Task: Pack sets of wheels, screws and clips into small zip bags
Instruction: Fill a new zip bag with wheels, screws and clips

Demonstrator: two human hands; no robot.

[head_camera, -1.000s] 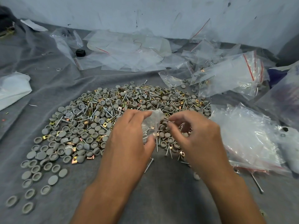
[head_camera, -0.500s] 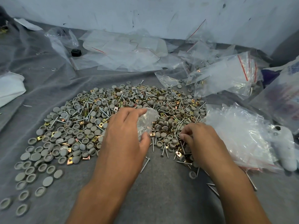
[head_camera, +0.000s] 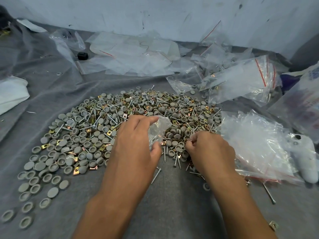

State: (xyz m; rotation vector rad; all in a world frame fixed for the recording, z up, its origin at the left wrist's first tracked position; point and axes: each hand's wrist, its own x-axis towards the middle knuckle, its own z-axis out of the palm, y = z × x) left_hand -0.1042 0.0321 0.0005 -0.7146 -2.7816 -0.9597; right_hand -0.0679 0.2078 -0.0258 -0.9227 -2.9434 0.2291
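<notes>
A wide heap of grey wheels (head_camera: 81, 149), silver screws (head_camera: 156, 175) and brass clips (head_camera: 76, 170) lies on grey cloth. My left hand (head_camera: 136, 144) holds a small clear zip bag (head_camera: 158, 128) between thumb and fingers, just above the heap's near edge. To its right, my right hand (head_camera: 210, 150) rests low on the pile with its fingertips pinched together among screws; what it pinches is too small to tell.
A stack of empty zip bags (head_camera: 255, 144) lies right of my right hand, with a white object (head_camera: 307, 161) beside it. Filled bags (head_camera: 241, 80) sit at the back right, flat empty bags (head_camera: 131, 54) at the back, white cloth (head_camera: 12, 94) at left. Loose wheels trail to the near left.
My right hand dropped from the bag's mouth down to the right side of the pile and pinched into the screws. The left hand kept holding the bag.
</notes>
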